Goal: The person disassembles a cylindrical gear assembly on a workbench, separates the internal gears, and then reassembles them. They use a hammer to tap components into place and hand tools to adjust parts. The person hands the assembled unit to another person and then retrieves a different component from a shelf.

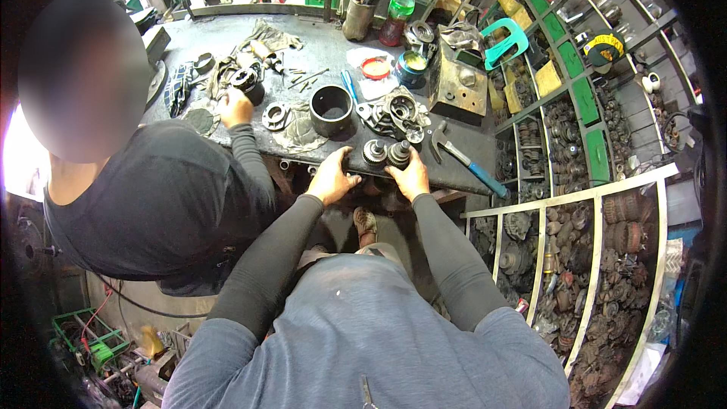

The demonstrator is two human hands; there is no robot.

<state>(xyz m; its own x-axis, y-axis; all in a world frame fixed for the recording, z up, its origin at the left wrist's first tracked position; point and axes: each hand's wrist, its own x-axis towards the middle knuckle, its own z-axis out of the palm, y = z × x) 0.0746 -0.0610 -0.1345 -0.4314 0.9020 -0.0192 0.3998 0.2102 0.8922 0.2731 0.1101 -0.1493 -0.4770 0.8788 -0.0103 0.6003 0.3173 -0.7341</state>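
Note:
Two small toothed gear parts [374,153] stand side by side at the front edge of the workbench. My right hand [410,176] is closed round the right-hand one, a dark gear shaft [398,154], thumb on its near side. My left hand [332,178] rests at the bench edge left of the gears, thumb and fingers apart, with nothing visible between them. Just beyond stand a dark metal cylinder [331,111] and a greasy metal housing [400,110]. Right of the gears lies a hammer [471,160] with a blue handle.
At my left a person in black [163,201] has a hand [236,108] on a dark round part. Rags, a flanged ring [276,115], blue-handled pliers [349,85], a green-capped bottle [401,6] and a metal block [460,85] occupy the bench. Metal racks [575,197] of parts line the right.

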